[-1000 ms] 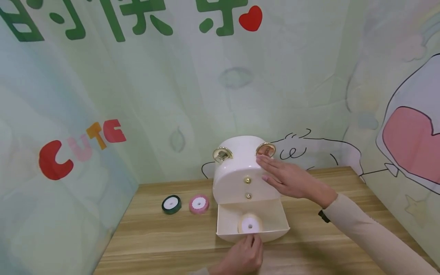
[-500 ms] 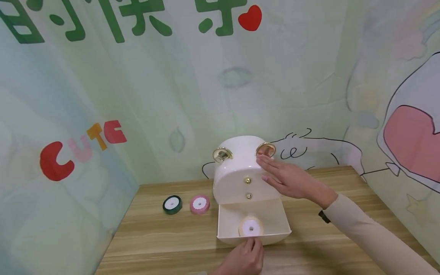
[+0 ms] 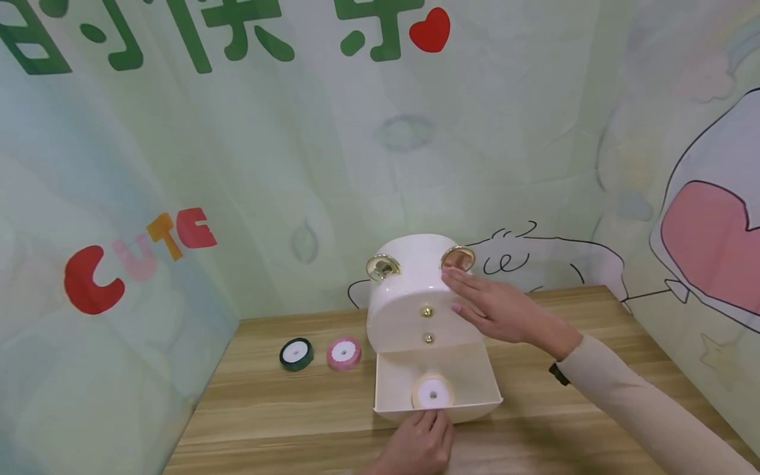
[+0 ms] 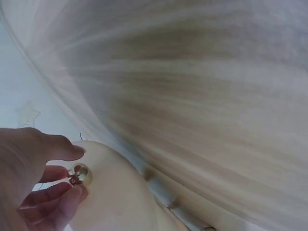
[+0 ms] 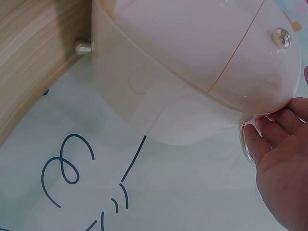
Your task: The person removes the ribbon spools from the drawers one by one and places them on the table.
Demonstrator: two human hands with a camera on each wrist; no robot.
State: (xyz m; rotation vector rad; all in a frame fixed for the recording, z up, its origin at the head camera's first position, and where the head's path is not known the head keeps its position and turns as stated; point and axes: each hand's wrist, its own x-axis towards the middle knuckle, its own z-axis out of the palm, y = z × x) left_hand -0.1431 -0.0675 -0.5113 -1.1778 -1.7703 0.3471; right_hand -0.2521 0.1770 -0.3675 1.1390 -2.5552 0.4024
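Note:
A rounded white box with two gold ears stands on the table, its lower drawer pulled out towards me. Inside the drawer lies a cream ribbon spool with a white centre, close to the front wall. My left hand is at the drawer's front; in the left wrist view its fingers and thumb curl around a gold knob. On the box's upper right side, my right hand rests with straight fingers, fingertips beside the right gold ear.
Left of the box lie a dark green ribbon spool and a pink ribbon spool, flat on the wooden table. Two more gold knobs sit on the box front. A printed cloth backdrop hangs behind and at both sides.
The drawer has come slightly further out towards me with the left hand, carrying the cream spool along, and is nearly still since half a second ago. The right hand stays in place.

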